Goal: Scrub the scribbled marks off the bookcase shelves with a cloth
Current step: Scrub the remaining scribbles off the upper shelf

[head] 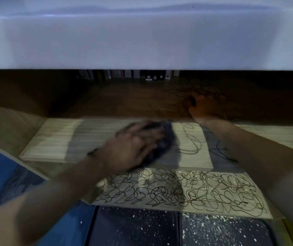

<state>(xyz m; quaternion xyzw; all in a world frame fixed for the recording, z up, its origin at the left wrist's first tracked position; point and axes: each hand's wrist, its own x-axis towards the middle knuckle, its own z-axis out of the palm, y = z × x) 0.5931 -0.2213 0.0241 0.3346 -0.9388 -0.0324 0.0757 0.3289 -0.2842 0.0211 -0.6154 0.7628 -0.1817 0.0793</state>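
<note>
From the head camera we look down into a bookcase, and we take its middle shelf (53, 139) as our landmark. On that pale wooden board our left hand (135, 148) lies blurred, its fingers spread and pressing flat on a dark cloth (165, 141) that touches the board near its middle. Just to the right of the cloth, black scribbled marks (191, 141) loop across the same board, partly in the shadow of our right forearm.

Above and behind the middle shelf, on the darker upper shelf (106, 100), our right hand (204, 107) rests palm down; in the dim light we cannot tell for certain how its fingers lie, though they seem spread on the wood and hold nothing. Faint scribbles (177, 96) surround that hand. Further back on that board stands a row of books (128, 74).

Below and in front of the middle shelf, the lower shelf (269, 215) is densely covered with black scribbling (177, 190). In front of that lies a dark speckled floor (135, 228). Over everything runs a broad white board (142, 41).
</note>
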